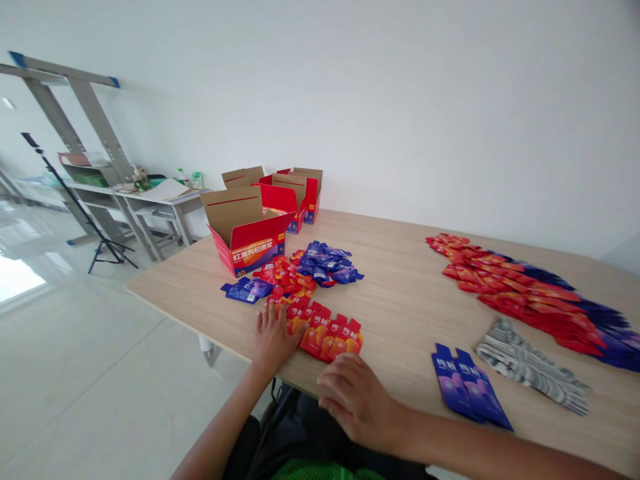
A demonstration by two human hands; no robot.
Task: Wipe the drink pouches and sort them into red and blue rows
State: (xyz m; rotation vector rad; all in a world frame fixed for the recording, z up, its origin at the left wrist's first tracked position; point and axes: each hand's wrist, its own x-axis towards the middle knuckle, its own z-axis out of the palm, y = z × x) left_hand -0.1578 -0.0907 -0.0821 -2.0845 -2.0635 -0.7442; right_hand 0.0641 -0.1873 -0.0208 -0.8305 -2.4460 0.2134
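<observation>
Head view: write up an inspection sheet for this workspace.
Surface: light wooden table.
Job's things: fanned red sachets at the near edge; mixed red and blue pile behind.
Clutter: open red cartons, long sachet row, two blue sachets, silver sachets.
Hands: left hand flat, fingertips on the red sachets; right hand open beside them, holding nothing.
Cables: nothing seen.
Surroundings: white wall, tiled floor, tripod, grey benches.

Glossy, probably foil sachets [330, 337] lie on a matt wood-grain table [400, 293].

Red box [253, 250] front: "红黑枸杞原浆", "40" below; red sachets [330, 337] lettering too small to read.
</observation>
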